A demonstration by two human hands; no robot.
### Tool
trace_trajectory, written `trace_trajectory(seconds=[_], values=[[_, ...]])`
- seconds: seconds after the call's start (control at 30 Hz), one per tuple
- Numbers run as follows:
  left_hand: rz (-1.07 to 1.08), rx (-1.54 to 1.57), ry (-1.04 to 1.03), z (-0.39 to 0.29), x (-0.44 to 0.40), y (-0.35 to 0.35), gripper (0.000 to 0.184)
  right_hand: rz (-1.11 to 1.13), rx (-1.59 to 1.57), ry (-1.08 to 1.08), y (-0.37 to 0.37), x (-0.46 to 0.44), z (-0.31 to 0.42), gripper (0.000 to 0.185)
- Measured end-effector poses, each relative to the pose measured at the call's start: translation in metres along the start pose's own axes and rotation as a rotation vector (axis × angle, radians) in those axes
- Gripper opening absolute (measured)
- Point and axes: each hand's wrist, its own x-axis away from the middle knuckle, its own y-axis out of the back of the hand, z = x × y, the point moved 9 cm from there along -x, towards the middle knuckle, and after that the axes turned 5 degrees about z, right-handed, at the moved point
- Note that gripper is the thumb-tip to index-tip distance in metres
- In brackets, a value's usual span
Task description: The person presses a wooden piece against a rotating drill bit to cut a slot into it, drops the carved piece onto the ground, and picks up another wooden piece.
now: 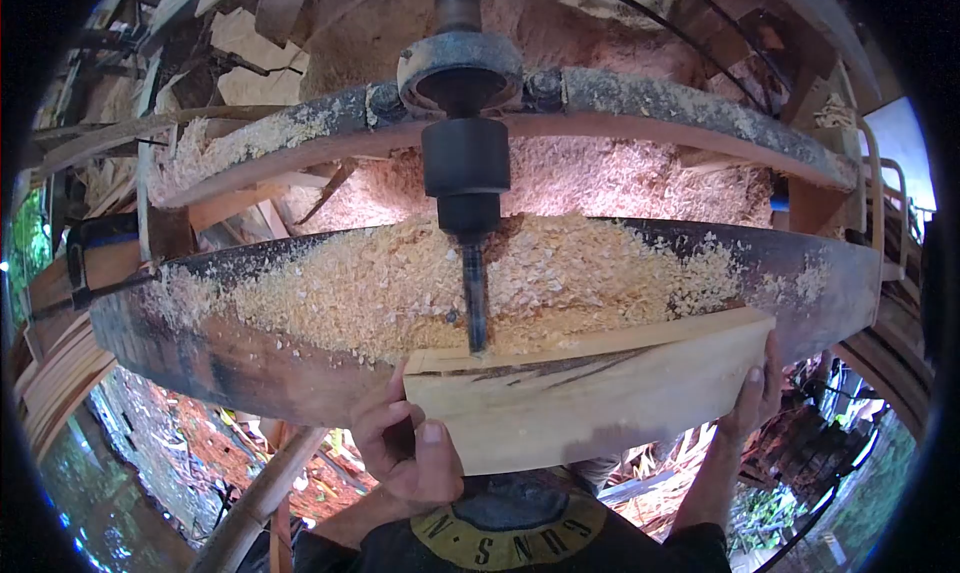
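From here I'm counting one left hand (418, 455) and one right hand (752, 398) — two in all — plus one wooden block (590, 398), one drill bit (475, 298), one chuck (467, 160), one worktable (255, 368), one shirt (510, 545).

That wooden block (590, 398) there is pale and thick, dark streaks running beneath its upper edge; it sits a little aslant under the drill bit (476, 298), mostly to its right.

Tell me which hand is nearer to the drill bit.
Left. The left hand holds the wooden block at its left end, close to the drill bit; the right hand is at the block's right end, farther from the bit.
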Motion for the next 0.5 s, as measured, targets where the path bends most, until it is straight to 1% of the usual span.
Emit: trace_trajectory(seconds=[0.2,0.3,0.43,0.5], values=[[0.041,-0.039,0.054,0.000,-0.001,0.001,0.034,-0.024,-0.039,0.030,-0.003,-0.006,-0.001,0.057],[0.056,-0.040,0.041,0.002,-0.001,0.001,0.035,-0.019,-0.023,0.039,-0.003,-0.007,-0.001,0.056],[0.049,0.066,0.030,-0.001,-0.008,-0.004,0.036,-0.021,-0.004,0.035,-0.002,-0.008,-0.001,0.055],[0.100,-0.003,-0.006,0.001,-0.008,-0.001,0.036,-0.013,-0.006,0.036,-0.007,-0.011,0.003,0.055]])
